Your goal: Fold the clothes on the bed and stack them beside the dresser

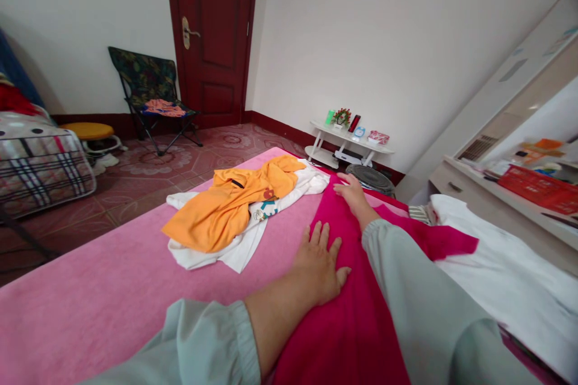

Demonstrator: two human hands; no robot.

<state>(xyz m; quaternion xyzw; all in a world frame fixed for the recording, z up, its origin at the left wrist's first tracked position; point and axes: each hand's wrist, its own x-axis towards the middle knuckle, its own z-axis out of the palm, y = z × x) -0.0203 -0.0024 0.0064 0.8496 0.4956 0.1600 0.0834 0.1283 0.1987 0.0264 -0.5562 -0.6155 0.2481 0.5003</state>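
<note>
A magenta garment (347,325) lies spread over the pink cloth surface (112,277), running from the bottom edge up to the middle. My left hand (318,261) rests flat on it, fingers spread, palm down. Farther up, my right hand (351,192) touches the garment's far end with its fingers apart. A magenta part (447,242) sticks out to the right, beyond my right sleeve, which hides some of the cloth. Left of my hands, an orange shirt (221,210) lies crumpled over a white shirt (241,252) with a printed design.
White fabric (510,271) lies at the right, beside a cabinet (456,186) with a red basket (537,187). Behind are a low white shelf (347,135), a dark round object (370,179), a folding chair (149,81), a yellow stool (89,130) and a plaid bundle (45,162).
</note>
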